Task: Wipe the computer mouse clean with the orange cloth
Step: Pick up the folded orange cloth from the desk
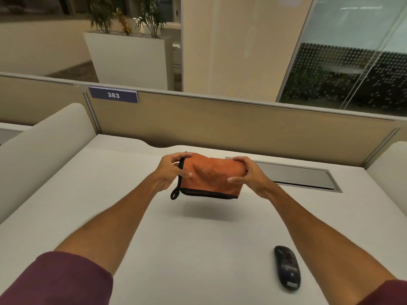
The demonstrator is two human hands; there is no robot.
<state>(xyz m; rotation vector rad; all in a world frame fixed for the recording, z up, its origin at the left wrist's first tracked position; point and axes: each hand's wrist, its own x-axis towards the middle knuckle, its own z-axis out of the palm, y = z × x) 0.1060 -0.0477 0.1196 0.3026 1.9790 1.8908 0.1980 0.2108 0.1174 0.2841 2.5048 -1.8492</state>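
An orange cloth (211,176) with black edging and a black hanging loop is held folded in the air above the white desk (110,205). My left hand (170,169) grips its left edge and my right hand (247,173) grips its right end. A dark computer mouse (287,267) lies on the desk near the front right, just left of my right forearm and well below the cloth. Neither hand touches the mouse.
A grey cable hatch (304,177) is set into the desk behind my right hand. A tan partition (220,122) with a "383" sign (113,95) closes the back. White side panels stand at left (39,146) and right (389,168).
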